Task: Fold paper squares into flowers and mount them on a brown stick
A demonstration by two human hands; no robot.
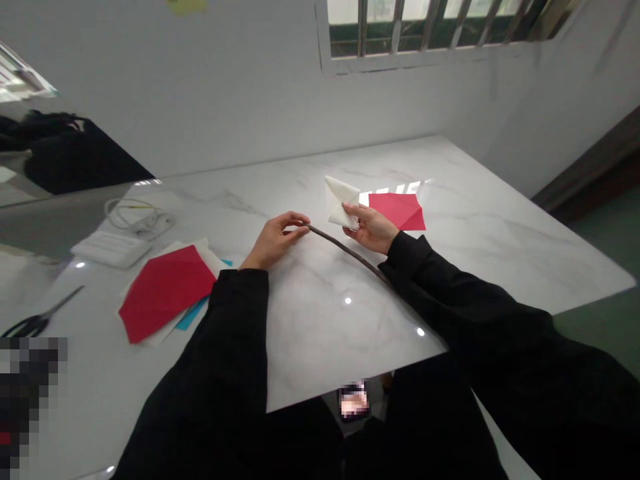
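Hands over white table, left hand with fingers pinched on tip of one thin dark stick, right hand gripping one folded white paper, two red sheets, one pair of scissors.

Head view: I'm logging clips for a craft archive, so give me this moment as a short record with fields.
surface: white marble table
left hand: pinches the tip of a thin dark stick
right hand: holds folded white paper
stick: runs from the left fingertips under the right sleeve
near right hand: red paper, flat on the table
near left arm: red sheet atop white and blue sheets
far left: scissors, white power strip, cable
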